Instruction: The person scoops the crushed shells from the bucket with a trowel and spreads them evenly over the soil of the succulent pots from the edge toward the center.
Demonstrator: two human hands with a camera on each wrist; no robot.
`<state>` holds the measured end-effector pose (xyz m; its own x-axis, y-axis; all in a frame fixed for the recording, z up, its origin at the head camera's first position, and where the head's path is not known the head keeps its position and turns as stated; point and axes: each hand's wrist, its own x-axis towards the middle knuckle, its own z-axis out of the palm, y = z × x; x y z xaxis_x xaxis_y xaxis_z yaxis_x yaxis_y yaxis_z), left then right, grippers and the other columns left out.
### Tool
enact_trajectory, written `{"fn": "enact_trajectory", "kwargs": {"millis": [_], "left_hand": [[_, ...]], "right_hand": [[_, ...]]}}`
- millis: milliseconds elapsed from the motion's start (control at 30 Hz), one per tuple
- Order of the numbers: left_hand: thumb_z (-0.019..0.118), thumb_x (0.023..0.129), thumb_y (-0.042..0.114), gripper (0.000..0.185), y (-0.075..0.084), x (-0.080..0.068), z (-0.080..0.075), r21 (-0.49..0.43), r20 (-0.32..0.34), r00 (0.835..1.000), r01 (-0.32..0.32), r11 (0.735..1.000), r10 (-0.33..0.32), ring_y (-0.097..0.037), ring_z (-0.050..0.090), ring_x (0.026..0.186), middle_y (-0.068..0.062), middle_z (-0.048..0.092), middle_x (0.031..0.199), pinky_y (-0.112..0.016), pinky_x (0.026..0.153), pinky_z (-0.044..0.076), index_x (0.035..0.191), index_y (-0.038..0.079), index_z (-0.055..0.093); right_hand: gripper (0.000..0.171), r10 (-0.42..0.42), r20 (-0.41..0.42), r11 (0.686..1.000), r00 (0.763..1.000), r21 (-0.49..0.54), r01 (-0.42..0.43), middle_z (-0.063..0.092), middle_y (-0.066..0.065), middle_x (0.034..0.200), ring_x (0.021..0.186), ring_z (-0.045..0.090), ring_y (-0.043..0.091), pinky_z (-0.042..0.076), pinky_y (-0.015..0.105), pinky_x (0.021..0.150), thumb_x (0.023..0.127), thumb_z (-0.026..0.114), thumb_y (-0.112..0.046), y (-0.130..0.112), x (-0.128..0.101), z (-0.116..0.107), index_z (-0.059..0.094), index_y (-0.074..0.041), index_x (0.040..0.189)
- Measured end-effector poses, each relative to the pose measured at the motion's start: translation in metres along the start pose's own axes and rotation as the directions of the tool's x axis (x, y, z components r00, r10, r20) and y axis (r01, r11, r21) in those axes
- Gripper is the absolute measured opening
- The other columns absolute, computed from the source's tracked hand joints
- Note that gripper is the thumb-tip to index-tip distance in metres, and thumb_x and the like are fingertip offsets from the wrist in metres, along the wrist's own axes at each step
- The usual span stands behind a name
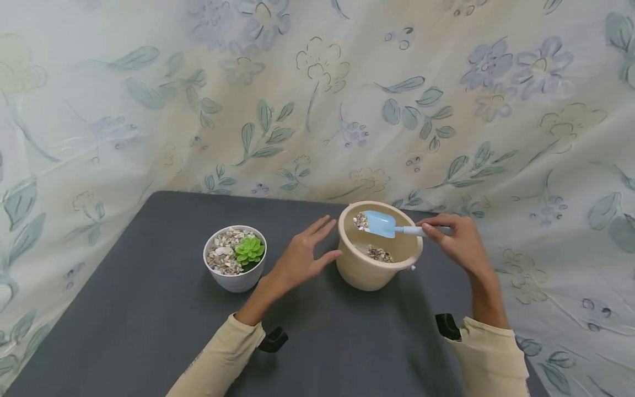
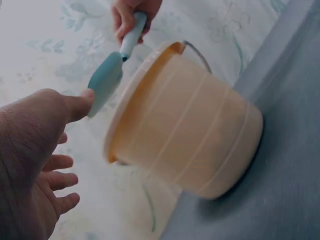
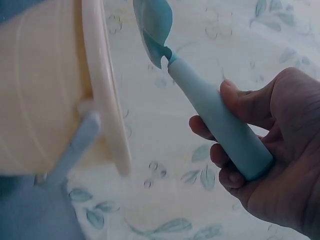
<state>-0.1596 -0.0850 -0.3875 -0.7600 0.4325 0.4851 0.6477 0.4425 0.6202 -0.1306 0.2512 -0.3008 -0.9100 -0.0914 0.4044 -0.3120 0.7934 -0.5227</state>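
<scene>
A beige plastic bucket (image 1: pixel 369 270) stands on the dark grey table (image 1: pixel 149 309), with some small pebbles (image 1: pixel 379 254) on its bottom. My right hand (image 1: pixel 458 240) grips the handle of a light blue scoop (image 1: pixel 382 223), whose blade carries a few pebbles (image 1: pixel 361 220) above the bucket's far rim. In the right wrist view the hand (image 3: pixel 280 150) wraps the scoop handle (image 3: pixel 220 125) beside the bucket's rim (image 3: pixel 107 100). My left hand (image 1: pixel 302 256) is spread, its thumb at the bucket's left side. In the left wrist view its fingers (image 2: pixel 45 165) are straight next to the bucket (image 2: pixel 190 135).
A small white pot (image 1: pixel 235 259) with pebbles and a green succulent (image 1: pixel 249 249) stands left of the bucket. A floral cloth (image 1: pixel 317 99) hangs behind and around the table. The bucket's wire handle (image 3: pixel 70 150) hangs down at its right side.
</scene>
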Motion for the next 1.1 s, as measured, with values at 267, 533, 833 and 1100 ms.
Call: {"fn": "enact_trajectory", "kwargs": {"millis": [267,533,833,1100], "left_hand": [[0.082,0.091,0.036,0.082,-0.009,-0.030,-0.045,0.104,-0.023,0.999,0.047,0.993,-0.045,-0.037,0.041,0.155,-0.017,0.045,0.165,-0.056,0.121,0.042,0.158,0.005,0.046],[0.087,0.084,0.039,0.094,-0.027,-0.067,-0.089,0.194,-0.064,0.992,0.122,0.973,-0.112,-0.039,0.036,0.157,-0.016,0.039,0.168,-0.063,0.120,0.041,0.161,0.010,0.041],[0.095,0.073,0.034,0.107,-0.052,-0.100,-0.120,0.249,-0.082,0.984,0.174,0.953,-0.159,-0.052,0.023,0.158,-0.026,0.030,0.169,-0.073,0.125,0.022,0.160,0.002,0.041],[0.096,0.073,0.034,0.106,-0.065,-0.119,-0.128,0.285,-0.119,0.970,0.236,0.929,-0.210,-0.060,0.022,0.155,-0.034,0.027,0.167,-0.078,0.119,0.027,0.159,0.003,0.043]], "right_hand": [[0.013,-0.063,0.049,0.998,0.997,0.030,0.061,0.078,0.013,0.097,0.086,0.054,0.003,0.041,0.025,0.075,0.098,0.073,-0.011,-0.038,0.002,0.020,0.084,-0.006,0.104],[0.012,-0.147,0.131,0.981,0.980,0.143,0.128,0.079,0.010,0.098,0.090,0.061,0.005,0.048,0.028,0.081,0.097,0.074,-0.007,-0.067,0.008,0.066,0.083,-0.005,0.103],[0.011,-0.189,0.276,0.969,0.942,0.210,0.133,0.078,0.005,0.093,0.088,0.063,0.015,0.051,0.032,0.080,0.097,0.073,-0.009,-0.103,0.017,0.114,0.084,-0.007,0.100],[0.014,-0.255,0.407,0.966,0.877,0.149,0.212,0.079,0.004,0.091,0.080,0.060,0.014,0.047,0.031,0.075,0.096,0.074,-0.013,-0.146,0.036,0.135,0.085,-0.006,0.102]]}}
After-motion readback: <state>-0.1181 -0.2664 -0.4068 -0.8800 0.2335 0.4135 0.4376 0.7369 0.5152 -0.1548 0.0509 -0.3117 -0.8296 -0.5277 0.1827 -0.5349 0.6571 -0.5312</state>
